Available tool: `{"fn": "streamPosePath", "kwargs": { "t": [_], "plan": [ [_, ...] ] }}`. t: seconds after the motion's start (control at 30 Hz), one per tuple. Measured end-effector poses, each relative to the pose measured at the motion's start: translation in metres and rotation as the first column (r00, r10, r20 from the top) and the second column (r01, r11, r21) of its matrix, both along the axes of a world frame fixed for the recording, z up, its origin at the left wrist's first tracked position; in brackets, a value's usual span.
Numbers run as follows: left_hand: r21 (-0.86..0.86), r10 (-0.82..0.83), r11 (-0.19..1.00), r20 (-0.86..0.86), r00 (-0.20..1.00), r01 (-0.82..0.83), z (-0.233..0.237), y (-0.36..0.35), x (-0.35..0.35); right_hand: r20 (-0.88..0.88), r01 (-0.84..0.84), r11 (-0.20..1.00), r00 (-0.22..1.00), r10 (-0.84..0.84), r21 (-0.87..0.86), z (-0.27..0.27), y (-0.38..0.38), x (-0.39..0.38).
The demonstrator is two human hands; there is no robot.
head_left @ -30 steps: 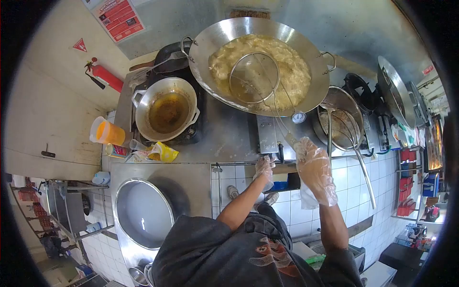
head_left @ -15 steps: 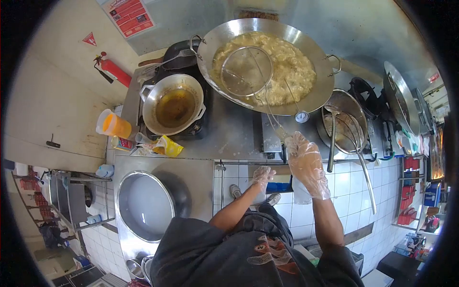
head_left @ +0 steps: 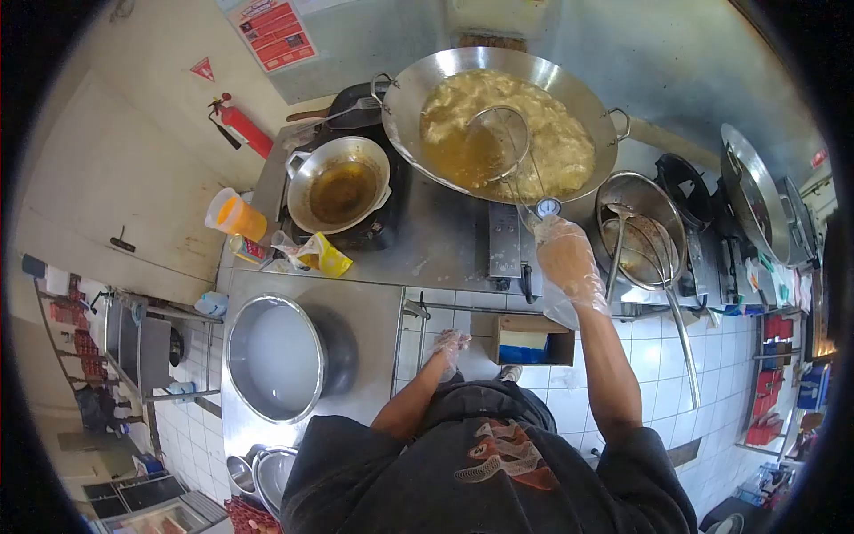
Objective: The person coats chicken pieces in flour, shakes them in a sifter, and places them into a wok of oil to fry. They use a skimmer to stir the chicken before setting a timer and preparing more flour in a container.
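Observation:
My right hand (head_left: 567,258), in a clear plastic glove, is wrapped round the handle of a wire skimmer (head_left: 500,142). The skimmer's round head sits tilted in the bubbling oil of a large wok (head_left: 405,133), with pale frying pieces (head_left: 565,133) around and beyond it. A dial thermometer (head_left: 548,206) rests at the wok's near rim, just above my right hand. My left hand (head_left: 452,345), also gloved, hangs low in front of my body, away from the stove; its fingers look curled, but the glove and small size hide whether anything is in them.
Left of the wok stands a smaller pan (head_left: 296,200) with dark oil. An orange container (head_left: 240,218) and yellow packet (head_left: 329,256) lie near it. A big pot of whitish liquid (head_left: 233,360) is at lower left. At right, a metal strainer (head_left: 676,200) holds long-handled ladles.
The skimmer's head has shifted right and lower in the wok, and more oil shows at the left. My left hand has moved left and down. The whole view has shifted slightly.

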State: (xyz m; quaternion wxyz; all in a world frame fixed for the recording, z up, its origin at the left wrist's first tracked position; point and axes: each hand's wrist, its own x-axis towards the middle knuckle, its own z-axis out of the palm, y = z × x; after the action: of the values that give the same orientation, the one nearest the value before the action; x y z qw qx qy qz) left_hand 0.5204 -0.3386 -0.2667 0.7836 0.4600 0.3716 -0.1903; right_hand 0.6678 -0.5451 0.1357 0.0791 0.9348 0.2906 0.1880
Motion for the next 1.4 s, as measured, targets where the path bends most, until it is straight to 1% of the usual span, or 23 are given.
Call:
{"fn": "streamPosePath", "kwargs": {
  "t": [0.07, 0.13, 0.2, 0.27, 0.37, 0.47, 0.5, 0.53, 0.57, 0.63, 0.67, 0.73, 0.77, 0.87, 0.97, 1.07, 1.13, 1.17, 1.2, 1.27, 1.33, 1.37, 1.4],
  "plan": [
    [0.04, 0.058, 0.998, 0.001, 0.998, -0.058, 0.011, -0.001, -0.005, -0.043, -0.01, 0.996, 0.999, 0.014, 0.085, 0.012, 0.007, -0.009],
    [0.065, 0.024, 0.998, -0.007, 1.0, -0.024, 0.013, 0.001, -0.009, -0.14, 0.065, 0.963, 0.99, -0.028, 0.263, 0.029, 0.02, -0.019],
    [0.068, -0.002, 0.998, -0.026, 1.0, 0.004, 0.016, 0.005, -0.012, -0.213, 0.137, 0.888, 0.976, -0.045, 0.439, 0.032, 0.026, -0.025],
    [0.048, -0.017, 0.999, -0.054, 0.998, 0.02, 0.017, 0.008, -0.014, -0.255, 0.194, 0.771, 0.966, -0.043, 0.607, 0.03, 0.028, -0.029],
    [0.073, 0.018, 0.997, -0.074, 0.997, -0.012, -0.003, 0.009, -0.014, -0.316, 0.218, 0.802, 0.948, -0.038, 0.556, 0.032, 0.027, -0.028],
    [0.096, -0.036, 0.995, -0.058, 0.998, 0.041, 0.004, 0.014, -0.02, -0.25, 0.216, 0.839, 0.963, -0.1, 0.499, 0.025, 0.022, -0.027],
    [0.101, -0.044, 0.994, -0.039, 0.998, 0.047, -0.003, 0.017, -0.022, -0.258, 0.223, 0.854, 0.96, -0.109, 0.47, 0.018, 0.018, -0.023],
    [0.123, -0.067, 0.99, 0.01, 0.998, 0.066, -0.01, 0.019, -0.024, -0.267, 0.231, 0.868, 0.956, -0.119, 0.439, 0.008, 0.012, -0.018],
    [0.216, -0.145, 0.971, 0.179, 0.973, 0.105, -0.035, 0.024, -0.026, -0.275, 0.238, 0.881, 0.953, -0.13, 0.408, -0.001, 0.007, -0.014],
    [0.275, -0.21, 0.951, 0.242, 0.947, 0.141, -0.055, 0.031, -0.031, -0.219, 0.19, 0.927, 0.968, -0.122, 0.322, -0.013, -0.002, -0.007],
    [0.031, -0.028, 0.999, -0.03, 0.999, 0.029, -0.03, 0.026, -0.029, -0.192, 0.167, 0.946, 0.975, -0.116, 0.277, -0.017, -0.004, -0.006],
    [0.068, -0.04, 0.997, -0.075, 0.996, 0.045, -0.01, 0.025, -0.034, -0.105, 0.061, 0.997, 0.993, -0.056, 0.046, 0.001, -0.003, -0.012],
    [0.085, -0.046, 0.995, -0.093, 0.995, 0.054, -0.015, 0.026, -0.034, -0.064, 0.013, 0.997, 0.998, -0.018, -0.076, 0.009, -0.001, -0.014],
    [0.098, -0.02, 0.995, -0.031, 0.999, 0.023, -0.031, 0.03, -0.035, -0.087, -0.008, 0.993, 0.996, 0.018, 0.118, 0.013, 0.01, -0.012],
    [0.001, -0.014, 1.0, 0.004, 1.0, 0.013, -0.045, 0.039, -0.037, -0.156, 0.038, 0.933, 0.988, 0.02, 0.357, 0.019, 0.026, -0.013],
    [0.003, -0.066, 0.998, -0.023, 0.998, 0.066, -0.109, 0.051, -0.042, -0.309, 0.23, 0.797, 0.949, -0.058, 0.558, 0.043, 0.05, -0.021],
    [0.022, -0.082, 0.996, -0.017, 0.997, 0.082, -0.113, 0.053, -0.042, -0.31, 0.225, 0.8, 0.949, -0.051, 0.557, 0.042, 0.056, -0.019],
    [0.032, -0.088, 0.996, -0.014, 0.996, 0.088, -0.114, 0.054, -0.042, -0.31, 0.22, 0.801, 0.95, -0.046, 0.556, 0.041, 0.059, -0.017],
    [0.053, -0.073, 0.996, 0.026, 0.997, 0.072, -0.098, 0.053, -0.044, -0.314, 0.228, 0.794, 0.948, -0.05, 0.563, 0.041, 0.059, -0.017],
    [0.091, -0.047, 0.995, 0.106, 0.993, 0.037, -0.045, 0.046, -0.049, -0.323, 0.245, 0.78, 0.945, -0.059, 0.575, 0.039, 0.058, -0.015],
    [0.133, -0.073, 0.989, 0.024, 0.997, 0.069, -0.028, 0.047, -0.044, -0.293, 0.256, 0.756, 0.952, -0.089, 0.602, 0.028, 0.053, -0.011],
    [0.154, -0.085, 0.984, -0.017, 0.996, 0.087, -0.031, 0.049, -0.043, -0.278, 0.261, 0.743, 0.955, -0.106, 0.616, 0.028, 0.052, -0.011],
    [0.141, -0.092, 0.986, 0.016, 0.996, 0.089, -0.034, 0.05, -0.043, -0.313, 0.299, 0.722, 0.942, -0.12, 0.624, 0.029, 0.052, -0.012]
  ]
}}
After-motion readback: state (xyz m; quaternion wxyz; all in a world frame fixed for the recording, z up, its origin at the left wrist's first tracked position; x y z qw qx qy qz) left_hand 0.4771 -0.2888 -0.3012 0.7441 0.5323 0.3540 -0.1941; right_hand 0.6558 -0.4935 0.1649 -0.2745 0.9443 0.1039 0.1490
